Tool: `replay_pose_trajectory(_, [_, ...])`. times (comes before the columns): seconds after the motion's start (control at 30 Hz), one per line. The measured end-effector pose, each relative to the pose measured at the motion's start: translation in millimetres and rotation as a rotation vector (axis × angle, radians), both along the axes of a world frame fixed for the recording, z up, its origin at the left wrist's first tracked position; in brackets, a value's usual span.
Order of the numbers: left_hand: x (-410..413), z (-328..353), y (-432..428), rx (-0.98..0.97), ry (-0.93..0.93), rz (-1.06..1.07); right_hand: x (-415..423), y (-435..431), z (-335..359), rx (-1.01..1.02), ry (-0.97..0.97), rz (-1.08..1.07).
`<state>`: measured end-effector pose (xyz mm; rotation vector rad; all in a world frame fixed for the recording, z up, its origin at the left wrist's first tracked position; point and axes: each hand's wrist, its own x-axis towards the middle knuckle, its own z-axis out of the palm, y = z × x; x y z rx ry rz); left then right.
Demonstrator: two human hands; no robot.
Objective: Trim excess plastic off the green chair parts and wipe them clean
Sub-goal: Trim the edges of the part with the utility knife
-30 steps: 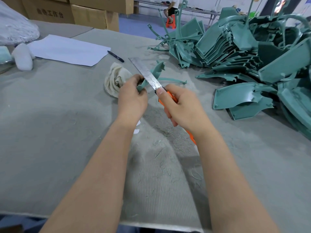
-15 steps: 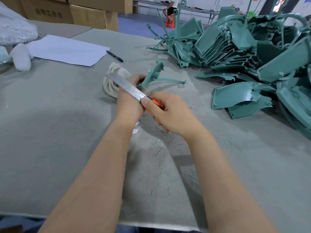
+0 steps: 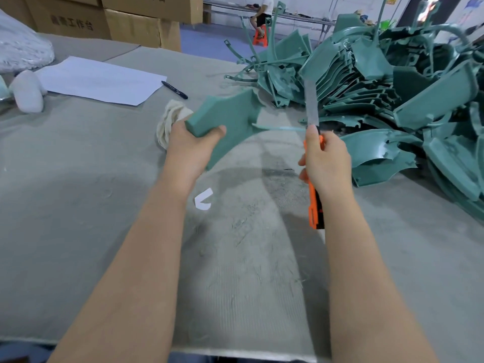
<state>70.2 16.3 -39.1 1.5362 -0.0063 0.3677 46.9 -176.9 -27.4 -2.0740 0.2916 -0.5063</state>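
over the grey felt bench (image 3: 78,205), holds one green chair part (image 3: 227,116) clear of the surface in the left hand (image 3: 193,148), thumb on top and fingers wrapped under one end. grips an orange-handled utility knife (image 3: 311,108) in the right hand (image 3: 324,158), fingers clenched round the handle, thumb up by the base of the long blade, blade pointing up and away, apart from the part. shows a thin pale sliver of plastic (image 3: 277,127) running from beside the part's edge toward the knife; cannot tell whether attached or cut free. reads as mid-trim on this piece, probably not finished. leaves the cream rag (image 3: 170,119) on the bench just behind the left hand, untouched, so wiping of this part looks not yet begun. points to some trimming already done, going by the green shavings (image 3: 248,231) scattered on the felt between the forearms. has a large heap of green chair parts (image 3: 392,87) at the right, several with ragged edges; cannot tell which, if any, are finished. looks like most of the job remains.
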Motion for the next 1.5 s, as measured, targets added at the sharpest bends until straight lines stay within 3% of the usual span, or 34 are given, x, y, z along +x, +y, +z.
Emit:
replay_pose_trajectory(0.13, [4.2, -2.1, 6.0, 0.035, 0.04, -0.03, 4.7, -19.2, -8.9, -0.085, 0.099, -0.095])
replay_pose_trajectory(0.4, [8.5, -4.8, 8.8, -0.069, 0.122, -0.062, 9.1, -23.9, -18.0, -0.053, 0.263, 0.004])
replay_pose_trajectory(0.5, [7.8, -4.6, 6.8, -0.117, 0.134, -0.057, 10.3, -25.1, -17.0, 0.041, 0.211, -0.02])
replay_pose_trajectory(0.57, [7.4, -3.8, 6.6, -0.176, 0.138, -0.028, 10.7, -24.7, -14.3, 0.213, 0.122, -0.052])
replay_pose_trajectory(0.7, [6.2, -1.6, 7.8, -0.437, 0.154, 0.005, 9.7, -19.1, -7.7, 0.389, -0.047, -0.091])
replay_pose_trajectory(0.83, [5.2, 2.8, 10.8, -0.833, 0.247, -0.007, 8.7, -13.5, -6.4, 0.395, 0.023, 0.01])
replay_pose_trajectory(0.9, [4.7, 3.4, 12.2, -0.95, 0.278, 0.003, 5.0, -8.9, -9.1, 0.275, 0.169, 0.142])
replay_pose_trajectory(1.0, [3.8, 2.6, 13.4, -1.005, 0.33, 0.005, 1.4, 6.6, -16.1, -0.141, 0.304, 0.234])
replay_pose_trajectory(1.07, [2.1, 3.7, 11.9, -1.024, 0.346, -0.028, 1.8, 17.7, -16.7, -0.153, 0.244, 0.268])
replay_pose_trajectory(1.17, [-0.4, 6.3, 10.7, -1.018, 0.35, -0.041, 1.0, 21.0, -11.6, 0.108, 0.126, 0.251])
replay_pose_trajectory(1.3, [-4.3, 8.9, 12.0, -1.005, 0.366, -0.084, -1.7, -1.9, 1.5, 0.313, 0.043, 0.192])
replay_pose_trajectory(1.5, [-2.3, 8.3, 18.3, -0.915, 0.419, -0.105, -4.2, -8.7, 5.8, 0.228, -0.22, 0.002])
